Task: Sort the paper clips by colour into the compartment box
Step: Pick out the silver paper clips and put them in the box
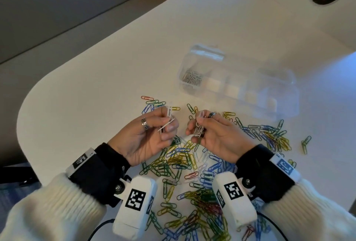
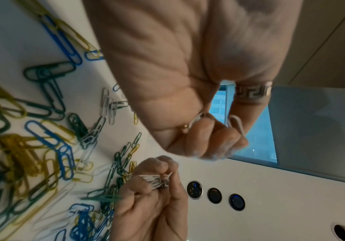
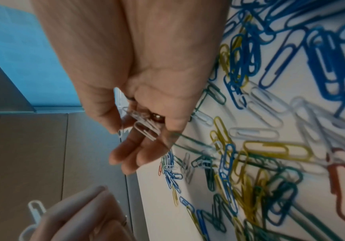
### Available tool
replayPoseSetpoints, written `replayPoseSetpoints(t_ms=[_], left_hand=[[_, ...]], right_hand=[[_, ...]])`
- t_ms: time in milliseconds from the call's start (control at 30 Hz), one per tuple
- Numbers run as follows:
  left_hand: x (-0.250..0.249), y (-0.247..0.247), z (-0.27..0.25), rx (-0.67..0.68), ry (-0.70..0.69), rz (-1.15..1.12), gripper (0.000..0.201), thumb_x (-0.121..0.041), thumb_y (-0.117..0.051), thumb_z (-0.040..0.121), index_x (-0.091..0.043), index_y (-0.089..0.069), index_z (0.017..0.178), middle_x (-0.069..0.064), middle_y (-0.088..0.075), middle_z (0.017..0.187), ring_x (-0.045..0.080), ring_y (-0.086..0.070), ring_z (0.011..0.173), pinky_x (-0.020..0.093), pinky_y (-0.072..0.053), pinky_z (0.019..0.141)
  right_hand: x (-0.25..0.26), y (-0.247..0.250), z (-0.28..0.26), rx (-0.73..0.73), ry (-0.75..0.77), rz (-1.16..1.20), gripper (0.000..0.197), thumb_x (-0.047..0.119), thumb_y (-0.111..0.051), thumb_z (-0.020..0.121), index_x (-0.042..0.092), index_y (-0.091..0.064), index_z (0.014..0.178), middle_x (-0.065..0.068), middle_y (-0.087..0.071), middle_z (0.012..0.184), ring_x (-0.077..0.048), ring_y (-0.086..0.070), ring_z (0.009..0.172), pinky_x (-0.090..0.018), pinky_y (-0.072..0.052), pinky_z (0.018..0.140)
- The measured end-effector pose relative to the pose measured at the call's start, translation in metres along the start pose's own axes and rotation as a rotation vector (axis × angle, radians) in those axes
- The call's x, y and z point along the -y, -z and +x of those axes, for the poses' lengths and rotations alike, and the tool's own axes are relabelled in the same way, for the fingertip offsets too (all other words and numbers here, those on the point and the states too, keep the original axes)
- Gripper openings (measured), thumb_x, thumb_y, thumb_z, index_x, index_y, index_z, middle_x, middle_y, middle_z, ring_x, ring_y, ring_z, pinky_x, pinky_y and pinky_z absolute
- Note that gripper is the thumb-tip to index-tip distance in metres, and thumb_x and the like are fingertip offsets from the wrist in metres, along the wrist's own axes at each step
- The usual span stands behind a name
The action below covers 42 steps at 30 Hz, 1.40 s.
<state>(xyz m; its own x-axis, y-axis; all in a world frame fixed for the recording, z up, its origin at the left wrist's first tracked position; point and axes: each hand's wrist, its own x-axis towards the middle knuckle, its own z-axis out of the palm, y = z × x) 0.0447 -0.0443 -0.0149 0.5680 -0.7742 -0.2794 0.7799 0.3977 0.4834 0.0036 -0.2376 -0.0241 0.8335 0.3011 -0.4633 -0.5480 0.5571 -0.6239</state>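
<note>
The left hand [image 1: 148, 134] is raised over the white tabletop [image 1: 96, 79], its fingers pinching a few white paper clips [image 1: 168, 117]. Just right of it, the right hand [image 1: 215, 136] has fingers curled round a bunch of white clips [image 1: 198, 128]. Beneath and near both lies a loose heap of mixed coloured clips [image 1: 185, 165]. Farther right, the clear compartment box [image 1: 238, 82] holds silvery clips [image 1: 192, 79] in its leftmost compartment

Clear compartment box [image 1: 265, 94] sits far right, white clips [image 1: 192, 78] already in its leftmost slot. Loose coloured paper clips [image 1: 183, 163] are scattered nearer; each hand's got white ones.
</note>
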Motion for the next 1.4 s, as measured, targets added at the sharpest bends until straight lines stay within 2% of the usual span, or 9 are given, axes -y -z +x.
replayPoseSetpoints(t_ms=[233, 433, 633, 767, 900, 1000, 1067, 1133, 1400], left_hand=[[0.001, 0.004, 0.001, 0.013, 0.059, -0.094, 0.01, -0.015, -0.057, 0.068, -0.007, -0.052, 0.069, 0.006, -0.049, 0.06, 0.014, -0.044, 0.047, 0.024, -0.028, 0.045], [0.003, -0.003, 0.007, -0.299, 0.08, 0.168, 0.038, -0.031, -0.04, 0.083, -0.012, -0.039, 0.049, 0.002, -0.034, 0.049, 0.01, -0.027, 0.037, 0.019, -0.017, 0.039], [-0.005, 0.01, -0.002, -0.491, 0.08, 0.282, 0.027, -0.003, -0.03, 0.094, -0.008, -0.054, 0.082, 0.0, -0.041, 0.057, 0.007, -0.032, 0.041, 0.015, -0.024, 0.035], [-0.009, 0.01, -0.004, -0.501, 0.099, 0.372, 0.028, 0.002, -0.026, 0.086, -0.009, -0.046, 0.07, 0.001, -0.039, 0.057, 0.007, -0.028, 0.039, 0.015, -0.022, 0.033], [-0.005, 0.008, 0.001, -0.594, 0.113, 0.561, 0.034, -0.015, -0.034, 0.093, -0.014, -0.039, 0.059, -0.004, -0.03, 0.05, 0.009, -0.02, 0.041, 0.016, -0.017, 0.035], [-0.003, 0.015, 0.003, -0.691, 0.038, 1.011, 0.037, -0.017, -0.038, 0.098, -0.012, -0.05, 0.063, -0.012, -0.04, 0.044, 0.008, -0.032, 0.046, 0.014, -0.028, 0.042], [-0.003, 0.022, 0.001, -0.68, -0.046, 1.321, 0.024, -0.016, -0.042, 0.097, -0.013, -0.06, 0.081, -0.018, -0.058, 0.066, 0.001, -0.049, 0.064, 0.008, -0.037, 0.059], [-0.003, 0.028, 0.0, -0.622, -0.049, 1.515, 0.008, -0.017, -0.053, 0.092, -0.019, -0.061, 0.094, -0.003, -0.063, 0.081, 0.013, -0.056, 0.073, 0.021, -0.042, 0.073], [0.004, 0.029, 0.014, -0.512, -0.008, 1.804, 0.012, -0.029, -0.067, 0.083, -0.027, -0.061, 0.093, -0.014, -0.049, 0.069, 0.008, -0.043, 0.068, 0.027, -0.03, 0.062]], right_hand=[[0.002, -0.001, 0.002, -0.143, 0.055, -0.125, 0.016, 0.005, -0.04, 0.095, 0.011, -0.043, 0.08, -0.012, -0.064, 0.075, -0.026, -0.066, 0.073, -0.029, -0.053, 0.062], [0.004, 0.003, 0.001, -0.18, 0.066, -0.178, 0.025, 0.005, -0.037, 0.095, 0.014, -0.035, 0.072, -0.002, -0.043, 0.058, -0.014, -0.036, 0.05, -0.025, -0.041, 0.052], [0.005, 0.007, 0.003, -0.136, 0.041, -0.183, 0.021, 0.01, -0.045, 0.071, 0.019, -0.026, 0.071, 0.002, -0.033, 0.058, -0.011, -0.027, 0.05, -0.022, -0.025, 0.048], [0.006, 0.009, 0.003, -0.14, -0.003, -0.247, 0.027, 0.027, -0.052, 0.082, 0.019, -0.031, 0.067, 0.003, -0.03, 0.058, -0.011, -0.023, 0.051, -0.022, -0.024, 0.048], [0.001, 0.004, 0.006, -0.201, 0.001, -0.596, 0.041, 0.038, -0.042, 0.095, 0.018, -0.03, 0.061, 0.002, -0.022, 0.057, -0.015, -0.015, 0.052, -0.026, -0.014, 0.05], [-0.006, 0.001, 0.009, -0.268, 0.085, -1.02, 0.031, 0.022, -0.032, 0.101, 0.013, -0.046, 0.074, 0.01, -0.035, 0.061, -0.003, -0.035, 0.041, -0.014, -0.025, 0.043], [-0.009, 0.002, 0.01, -0.282, 0.127, -1.29, 0.024, 0.019, -0.033, 0.1, 0.01, -0.053, 0.091, 0.01, -0.04, 0.06, 0.0, -0.04, 0.039, -0.013, -0.032, 0.044], [-0.012, 0.002, 0.009, -0.275, 0.095, -1.48, 0.018, 0.028, -0.042, 0.097, 0.014, -0.054, 0.098, 0.01, -0.04, 0.059, -0.001, -0.036, 0.041, -0.013, -0.032, 0.044], [-0.019, -0.011, 0.012, -0.316, -0.029, -1.703, 0.028, 0.046, -0.058, 0.085, 0.022, -0.053, 0.098, 0.009, -0.047, 0.084, -0.013, -0.05, 0.078, -0.027, -0.04, 0.067]])
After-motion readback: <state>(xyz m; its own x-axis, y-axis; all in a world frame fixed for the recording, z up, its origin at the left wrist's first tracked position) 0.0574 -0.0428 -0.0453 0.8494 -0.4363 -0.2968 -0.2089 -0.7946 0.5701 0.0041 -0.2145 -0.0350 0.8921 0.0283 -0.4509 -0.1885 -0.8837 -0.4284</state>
